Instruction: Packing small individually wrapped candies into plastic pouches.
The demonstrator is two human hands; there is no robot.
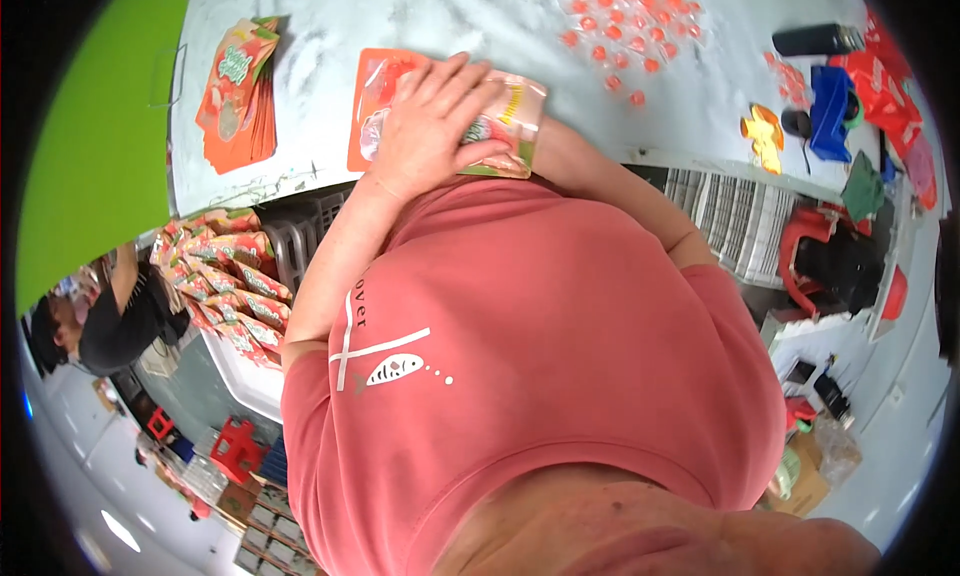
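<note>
- Orange printed pouch [518,126], one or more in number (count cannot be told): lying near the front edge of the worktop [310,36], just in front of the red shirt [560,336].
- Left hand [430,126]: palm down across the middle of the pouch, fingers straight and slightly spread, unclenched, thumb toward the near edge.
- Right hand: hidden behind the pouch; forearm [615,186] reaching in from the right; fingers not visible, grasp or release cannot be told.
- Stack of flat printed pouches [240,101]: fanned, on the left part of the worktop, well apart from the left hand.
- Red wrapped pieces [620,21]: loosely scattered at the far side, right of centre.
- Black bottle [815,41]: on its side, far right.
- Yellow item [765,136] and blue item [830,116]: near each other, right end.
- Heap of printed pouches [230,276]: below worktop level at left, beside a grey crate [290,246].
- Co-worker in black [120,326]: at far left, beyond the green panel [100,126].
</note>
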